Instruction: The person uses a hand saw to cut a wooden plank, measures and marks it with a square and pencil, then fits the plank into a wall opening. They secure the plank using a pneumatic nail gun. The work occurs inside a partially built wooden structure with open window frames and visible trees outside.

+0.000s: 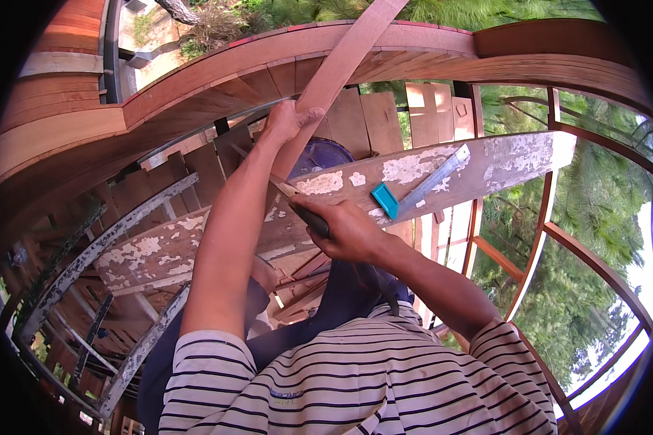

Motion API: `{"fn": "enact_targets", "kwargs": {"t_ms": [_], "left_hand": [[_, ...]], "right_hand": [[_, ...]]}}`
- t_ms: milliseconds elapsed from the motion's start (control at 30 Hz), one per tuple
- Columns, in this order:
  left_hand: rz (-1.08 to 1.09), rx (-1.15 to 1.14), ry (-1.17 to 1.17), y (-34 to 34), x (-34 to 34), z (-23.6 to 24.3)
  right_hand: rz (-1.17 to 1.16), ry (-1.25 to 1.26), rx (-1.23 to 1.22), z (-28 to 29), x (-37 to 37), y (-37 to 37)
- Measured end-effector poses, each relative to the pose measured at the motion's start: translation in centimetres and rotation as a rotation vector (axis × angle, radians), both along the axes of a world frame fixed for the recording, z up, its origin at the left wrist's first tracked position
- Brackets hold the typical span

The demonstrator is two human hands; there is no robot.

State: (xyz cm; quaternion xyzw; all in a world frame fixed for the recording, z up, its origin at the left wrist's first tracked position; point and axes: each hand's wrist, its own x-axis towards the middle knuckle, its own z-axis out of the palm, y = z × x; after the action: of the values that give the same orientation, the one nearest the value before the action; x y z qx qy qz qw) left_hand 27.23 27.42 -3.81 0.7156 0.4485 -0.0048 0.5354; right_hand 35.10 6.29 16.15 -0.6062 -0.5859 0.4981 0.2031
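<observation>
My left hand (289,122) is closed on a long reddish-brown wooden board (341,69), which runs up and away to the far right. In my right hand (350,230) is the dark handle of a handsaw (284,187). Its narrow blade points up and left at the near end of the board and passes partly behind my left forearm. I cannot make out how deep the blade sits in the wood. Beneath both lies a worn plank (500,156) with flaking pale paint. On that plank, right of my right hand, rests a try square (386,200) with a teal stock and a metal blade.
A purple-blue round container (326,156) shows behind the worn plank. Beyond it curves a wooden railing (268,47). Paint-spattered metal framing (112,243) stands at the left. Slatted wooden flooring (381,119) lies below, with framed openings and greenery at the right.
</observation>
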Motion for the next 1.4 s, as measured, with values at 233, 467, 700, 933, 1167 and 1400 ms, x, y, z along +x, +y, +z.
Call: {"fn": "enact_targets", "kwargs": {"t_ms": [233, 467, 700, 933, 1167, 1400], "left_hand": [[0.011, 0.042, -0.009, -0.3, -0.2, 0.4], [0.026, -0.055, -0.007, 0.0, 0.1, 1.3], [0.007, -0.015, 0.065, 0.0, 0.0, 1.4], [0.077, 0.034, 0.008, -0.7, -0.3, 1.4], [0.036, -0.020, 0.010, -0.2, -0.1, 1.8], [0.100, 0.038, 0.015, -0.4, 0.4, 0.4]], "right_hand": [[0.024, 0.066, -0.228, 9.9, 5.4, -6.2], [0.054, 0.006, -0.150, 2.8, 2.4, -0.5], [-0.007, 0.097, -0.210, 9.3, 5.2, -6.0], [0.058, 0.051, -0.274, 5.4, 2.4, -0.3], [0.042, 0.072, -0.234, 6.2, 4.0, -2.8], [0.083, 0.095, -0.266, 10.5, 5.2, -0.9]]}}
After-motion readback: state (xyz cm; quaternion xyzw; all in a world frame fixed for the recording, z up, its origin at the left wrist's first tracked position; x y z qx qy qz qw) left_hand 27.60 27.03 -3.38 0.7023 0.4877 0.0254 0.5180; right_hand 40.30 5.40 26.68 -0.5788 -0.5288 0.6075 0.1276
